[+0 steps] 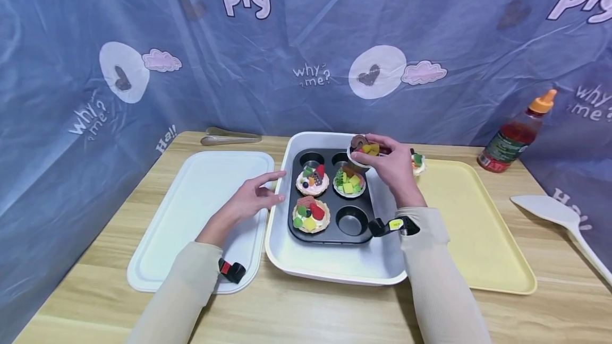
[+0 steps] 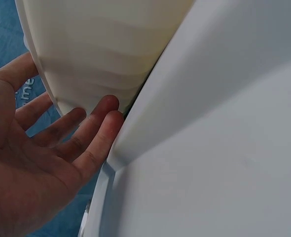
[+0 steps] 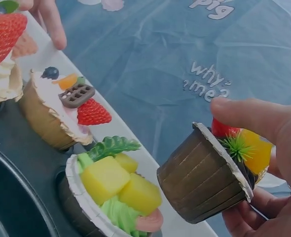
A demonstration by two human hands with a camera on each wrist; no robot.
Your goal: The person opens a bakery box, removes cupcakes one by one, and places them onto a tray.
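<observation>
My right hand point(image 1: 394, 166) pinches a fruit-topped cupcake point(image 3: 204, 173) in a brown paper cup, tilted, over the back right of a dark muffin tin point(image 1: 330, 235). In the tin sit a cupcake with yellow cubes point(image 1: 349, 182) and green cream, a tart with a strawberry and a waffle piece point(image 1: 312, 180), and a tart with green and yellow pieces point(image 1: 311, 215). The tin lies inside a white rectangular basin point(image 1: 334, 275). At the basin's left rim, my left hand point(image 1: 251, 195) holds nothing, fingers loosely spread with the tips right at the wall.
A white tray point(image 1: 201, 216) lies left of the basin, a yellow tray point(image 1: 473, 222) right of it. Behind my right hand, another topped pastry point(image 1: 418, 163) partly shows. Tongs point(image 1: 229, 137) lie at the back left; a sauce bottle point(image 1: 516, 134) and a white spoon point(image 1: 554, 211) are far right.
</observation>
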